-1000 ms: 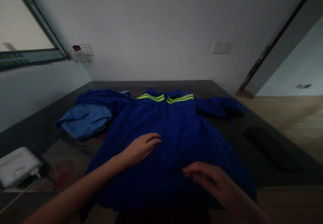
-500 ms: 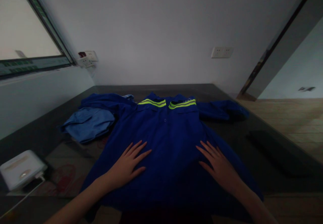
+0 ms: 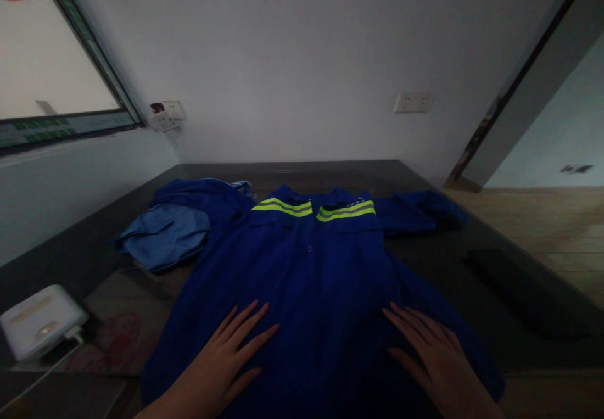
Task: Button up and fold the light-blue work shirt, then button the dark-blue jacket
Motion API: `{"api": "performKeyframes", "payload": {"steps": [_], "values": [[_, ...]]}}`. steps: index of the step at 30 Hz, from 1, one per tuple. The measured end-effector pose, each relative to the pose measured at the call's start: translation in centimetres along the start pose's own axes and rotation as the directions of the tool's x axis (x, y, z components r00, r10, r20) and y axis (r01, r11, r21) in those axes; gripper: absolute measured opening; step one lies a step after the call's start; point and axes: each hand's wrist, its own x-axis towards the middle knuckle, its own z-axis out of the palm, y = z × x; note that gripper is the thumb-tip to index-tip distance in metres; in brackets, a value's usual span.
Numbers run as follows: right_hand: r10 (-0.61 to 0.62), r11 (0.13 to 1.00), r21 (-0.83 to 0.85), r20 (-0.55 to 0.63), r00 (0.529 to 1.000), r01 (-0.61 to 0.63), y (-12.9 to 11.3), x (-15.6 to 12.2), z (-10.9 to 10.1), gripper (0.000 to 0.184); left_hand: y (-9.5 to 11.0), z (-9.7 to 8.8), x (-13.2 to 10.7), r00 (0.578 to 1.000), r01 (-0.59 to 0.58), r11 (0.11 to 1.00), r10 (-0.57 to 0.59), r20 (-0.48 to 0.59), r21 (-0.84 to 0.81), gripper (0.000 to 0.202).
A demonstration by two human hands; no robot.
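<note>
A dark blue work jacket [image 3: 311, 280] with yellow-green reflective stripes across the chest lies spread on a dark table [image 3: 283, 170], collar toward the wall. My left hand [image 3: 229, 356] rests flat on its left front with the fingers spread. On the right front lies my right hand [image 3: 427, 350], palm down and fingers stretched out. Neither hand grips the cloth. One sleeve reaches out to the right, the other to the left beside a lighter blue folded garment [image 3: 165, 236]. The jacket's lower edge runs out of view toward me.
At the left edge of the table stands a white box-like device [image 3: 42, 321] with a cable [image 3: 47, 368] plugged in. A flat black object [image 3: 523, 293] lies on the right. Behind the table rises a wall with sockets [image 3: 414, 102]; a window [image 3: 56, 60] is at upper left.
Both hands have slid toward me along the jacket. The jacket's chest and stripes have shifted slightly nearer to me, and the camera view has tilted a little.
</note>
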Motion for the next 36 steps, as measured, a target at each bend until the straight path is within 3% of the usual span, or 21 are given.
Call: {"api": "performKeyframes", "payload": {"steps": [4,8,11,15,18,20,22,25,28,36], "values": [[0.06,0.996,0.062,-0.058,0.996,-0.057,-1.0,1.1,-1.3,0.038,0.2,-0.4,-0.9,1.0,-0.014,0.999,0.013,-0.019,-0.035,0.062],[0.071,0.974,0.221,-0.13,0.989,-0.042,-2.0,3.8,-3.2,0.032,-0.3,-3.1,0.4,0.999,0.053,0.98,-0.055,-0.001,-0.192,0.046],[0.029,0.923,0.384,-0.063,0.998,-0.002,-3.2,7.3,-4.8,0.028,-1.4,-5.9,4.2,0.995,0.087,0.938,-0.096,-0.011,-0.334,0.033],[-0.101,0.882,0.467,0.068,0.993,0.057,-4.3,14.3,-5.3,0.03,-4.2,-7.4,12.8,0.994,0.053,0.867,-0.093,-0.055,-0.495,0.031],[-0.173,0.911,0.388,0.06,0.983,0.137,-4.1,20.7,-2.9,0.034,-6.7,-5.5,19.9,0.981,0.121,0.861,-0.18,-0.073,-0.494,0.027],[-0.188,0.936,0.313,0.058,0.98,0.161,-3.6,24.5,-0.3,0.037,-7.8,-3.4,23.6,0.912,0.338,0.834,-0.405,-0.068,-0.436,0.025],[-0.204,0.95,0.26,0.091,0.975,0.175,-3.0,27.4,2.6,0.041,-8.3,-1.1,26.0,0.865,0.425,0.81,-0.495,-0.085,-0.404,0.026],[-0.185,0.959,0.24,0.114,0.976,0.153,-2.4,29.5,6.1,0.044,-8.2,1.7,27.2,0.824,0.483,0.794,-0.555,-0.117,-0.369,0.025],[-0.136,0.967,0.231,0.093,0.986,0.111,-1.8,29.9,7.6,0.035,-8.0,3.3,26.9,0.83,0.463,0.813,-0.538,-0.15,-0.354,0.023],[-0.121,0.971,0.211,0.041,0.992,0.11,-0.7,30.8,6.9,0.012,-8.8,4.1,27.0,0.875,0.372,0.845,-0.457,-0.158,-0.383,0.018]]}}
